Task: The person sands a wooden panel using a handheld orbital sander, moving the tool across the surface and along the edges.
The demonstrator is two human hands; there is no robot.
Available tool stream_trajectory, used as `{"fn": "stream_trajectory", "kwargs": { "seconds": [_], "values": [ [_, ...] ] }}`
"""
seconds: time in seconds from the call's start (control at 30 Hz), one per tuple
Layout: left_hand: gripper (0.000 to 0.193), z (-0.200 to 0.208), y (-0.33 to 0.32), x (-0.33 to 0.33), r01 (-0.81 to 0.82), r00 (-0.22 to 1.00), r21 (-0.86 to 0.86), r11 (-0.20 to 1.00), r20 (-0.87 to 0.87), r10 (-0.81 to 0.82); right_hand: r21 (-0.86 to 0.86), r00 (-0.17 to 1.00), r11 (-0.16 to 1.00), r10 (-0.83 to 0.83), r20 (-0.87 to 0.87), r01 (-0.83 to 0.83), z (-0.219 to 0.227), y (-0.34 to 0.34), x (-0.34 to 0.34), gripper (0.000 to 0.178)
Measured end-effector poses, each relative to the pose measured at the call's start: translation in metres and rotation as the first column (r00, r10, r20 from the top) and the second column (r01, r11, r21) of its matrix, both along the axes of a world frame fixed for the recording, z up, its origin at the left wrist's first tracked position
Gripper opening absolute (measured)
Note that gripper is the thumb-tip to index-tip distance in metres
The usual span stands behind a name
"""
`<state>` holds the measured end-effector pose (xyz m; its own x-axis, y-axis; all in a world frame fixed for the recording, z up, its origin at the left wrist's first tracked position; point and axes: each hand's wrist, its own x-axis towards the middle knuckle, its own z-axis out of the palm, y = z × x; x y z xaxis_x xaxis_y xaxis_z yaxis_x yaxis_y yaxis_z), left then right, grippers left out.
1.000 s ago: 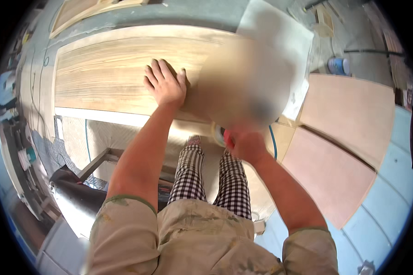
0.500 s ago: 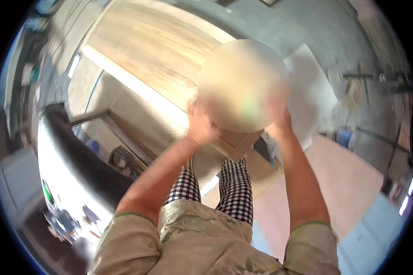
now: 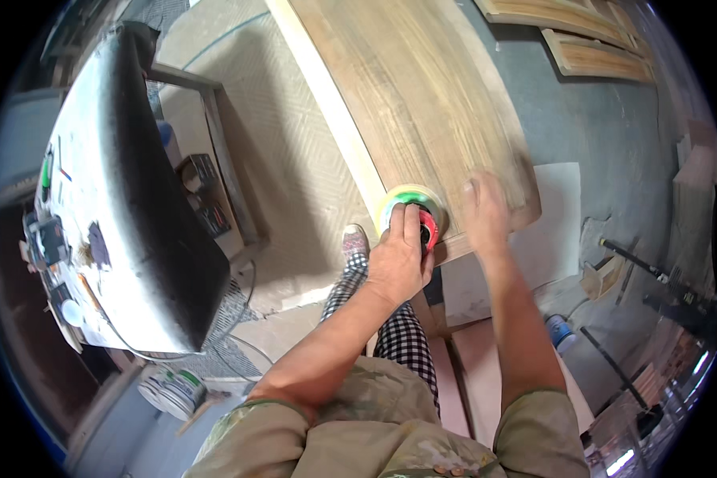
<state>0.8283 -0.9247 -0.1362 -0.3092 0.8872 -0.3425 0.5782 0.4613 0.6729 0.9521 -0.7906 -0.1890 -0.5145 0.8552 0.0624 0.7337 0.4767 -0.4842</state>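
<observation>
We look down along our arms at a wood-grained panel with a pale strip along its left edge. At its near left corner is a round tool, apparently a disc sander, green, red and black with a yellowish rim; our left hand grips it from above. Our right hand is blurred between the tool and the near right corner; we cannot tell its grip, or whether it touches the panel. A white sheet shows past that corner. Off the left edge stands a white-topped bench.
</observation>
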Motion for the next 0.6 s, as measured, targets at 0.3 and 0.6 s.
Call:
{"fn": "stream_trajectory", "kwargs": {
  "seconds": [0.3,0.6],
  "values": [
    [0.056,-0.034,-0.047,-0.001,-0.397,0.916,0.35,0.849,0.09,0.391,0.333,0.921,0.94,-0.06,0.384,-0.078,-0.056,0.062,0.047,0.057],
    [0.054,-0.022,-0.031,0.026,-0.558,0.817,0.276,0.782,0.016,0.577,0.284,0.928,0.956,-0.035,0.37,-0.078,-0.062,0.057,0.049,0.057]
  ]
}}
